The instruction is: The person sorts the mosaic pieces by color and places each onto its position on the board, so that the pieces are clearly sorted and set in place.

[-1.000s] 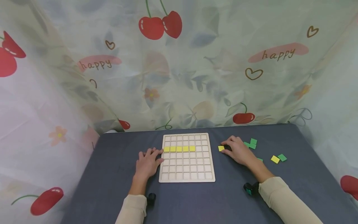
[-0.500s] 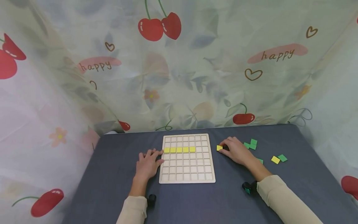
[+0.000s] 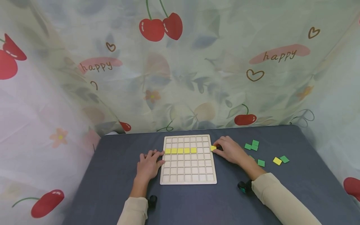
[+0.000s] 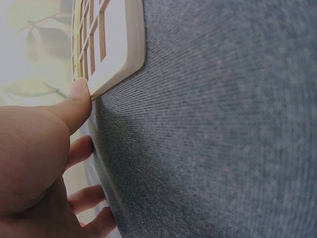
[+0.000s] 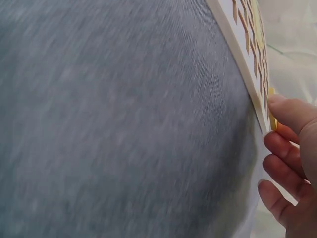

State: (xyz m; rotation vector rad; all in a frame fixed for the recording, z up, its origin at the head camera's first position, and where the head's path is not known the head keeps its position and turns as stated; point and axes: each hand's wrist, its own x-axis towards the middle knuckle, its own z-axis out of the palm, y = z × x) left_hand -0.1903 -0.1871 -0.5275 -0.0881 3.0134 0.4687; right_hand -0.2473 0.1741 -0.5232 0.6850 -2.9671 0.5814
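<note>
Now logged from my remote post: one square yellow tile (image 3: 213, 148), pinched between thumb and finger of the right hand (image 3: 231, 150). Change: half a second ago tile and hand stood apart from the pale wooden grid board (image 3: 187, 183); at present the tile overlaps its right rim. I judge the carry nearly done.

Item: row of five yellow tiles (image 3: 180, 151) on the board, unchanged, two bare cells at its right end. Item: left hand (image 3: 148, 165), fingers loosely spread, gripping nothing, thumb touching the board's edge.

Also uncovered as the right arm shifted: one square green tile (image 3: 261, 163), now whole; a second green tile (image 3: 251, 157) remains partly behind the wrist.

Hard to make out: the pinched tile shows as a sliver in the right wrist view; whether it touches the rim, I cannot tell.
</note>
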